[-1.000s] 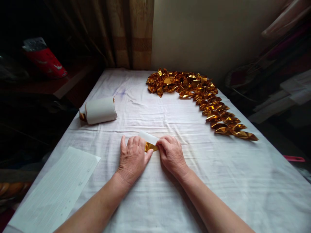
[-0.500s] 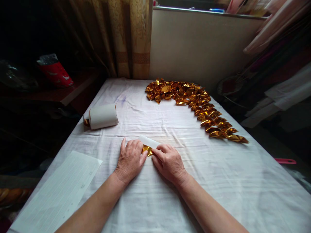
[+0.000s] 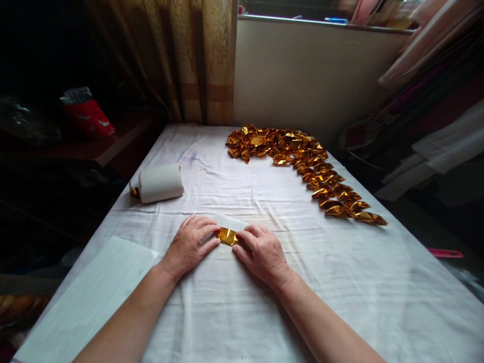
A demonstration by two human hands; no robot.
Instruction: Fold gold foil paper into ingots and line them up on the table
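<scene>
A small piece of gold foil paper (image 3: pixel 228 236), folded along its edges, lies in the middle of the cloth-covered table. My left hand (image 3: pixel 192 243) pinches its left end between thumb and fingers. At the right end, my right hand (image 3: pixel 263 252) has its thumb and fingertips closed on the foil. Just behind the foil a white paper strip (image 3: pixel 230 222) shows, partly covered by my fingers; whether it joins the foil I cannot tell. Many folded gold foil pieces (image 3: pixel 280 143) lie in a heap at the back, trailing in rows down the right side.
A roll of white-backed paper (image 3: pixel 162 182) rests at the left. Nearer me on that side lie pale lined sheets (image 3: pixel 86 302). A red container (image 3: pixel 88 117) stands on a dark side shelf (image 3: pixel 113 143). A curtain (image 3: pixel 204 60) hangs behind, and clothes (image 3: pixel 449 136) at the right.
My left hand has shifted left and off the foil's top to its left end, so more of the gold shows. My right hand has barely moved.
</scene>
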